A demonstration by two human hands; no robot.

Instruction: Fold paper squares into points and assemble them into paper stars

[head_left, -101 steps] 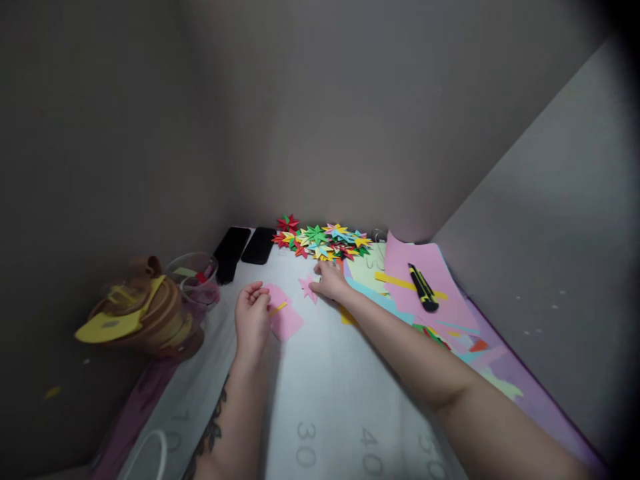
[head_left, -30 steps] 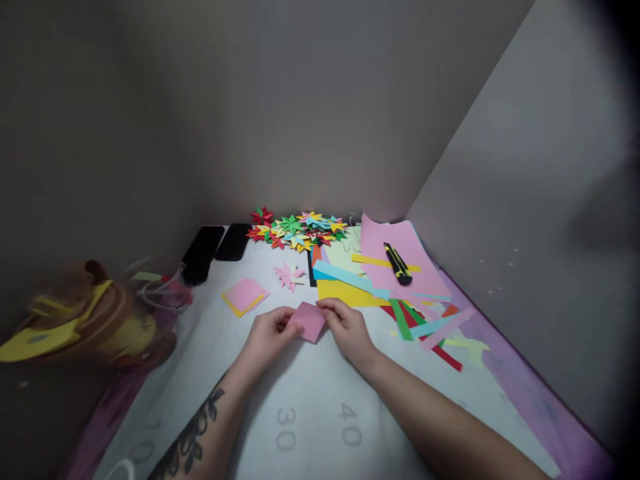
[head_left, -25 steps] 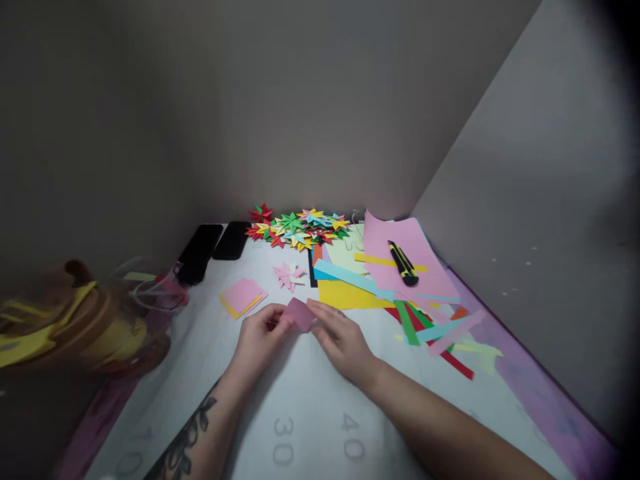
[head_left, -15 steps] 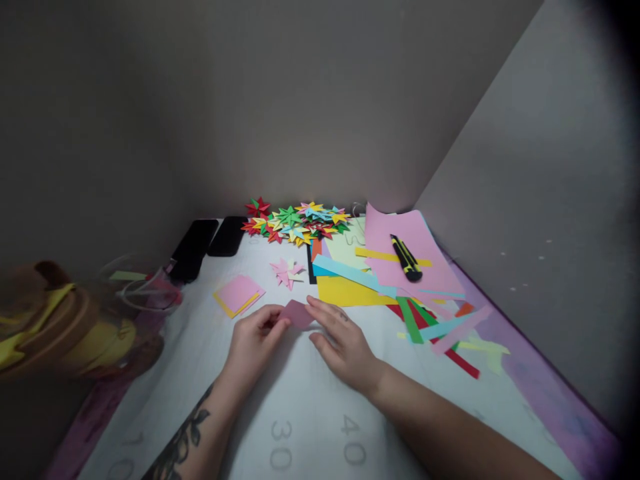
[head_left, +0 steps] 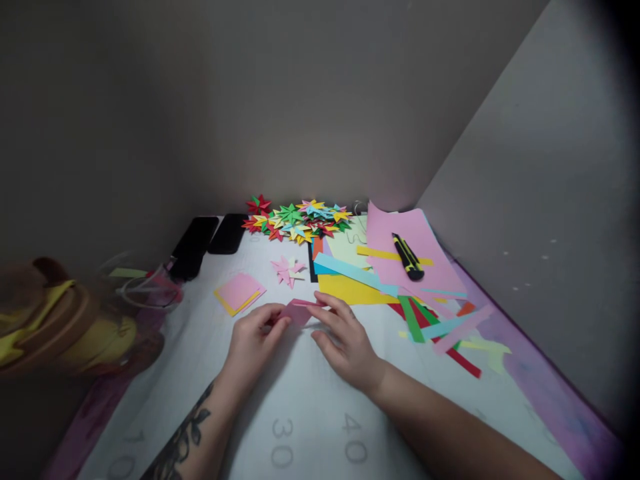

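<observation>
A small pink paper square (head_left: 297,315) is up off the table between my two hands, its upper right edge raised in a narrow fold. My left hand (head_left: 257,337) pinches its left side between thumb and fingers. On the other side, my right hand (head_left: 345,343) touches the folded edge with its stretched fingertips, and the thumb stands apart below. Beyond the hands lies a pink folded paper star (head_left: 287,271) with a pale part on its right. To the left is a small stack of pink and yellow paper squares (head_left: 240,293).
Many-coloured paper stars (head_left: 295,221) are heaped along the wall. At the right, a utility knife (head_left: 407,256) lies on pink sheets (head_left: 440,267), with loose paper strips (head_left: 450,327) nearer. Two dark phones (head_left: 227,234) lie back left; a blurred brown-and-yellow object (head_left: 75,327) stands far left.
The right side of the pink paper has lifted into a fold. My right fingers have shifted and spread a little at that edge; my left hand keeps its pinch.
</observation>
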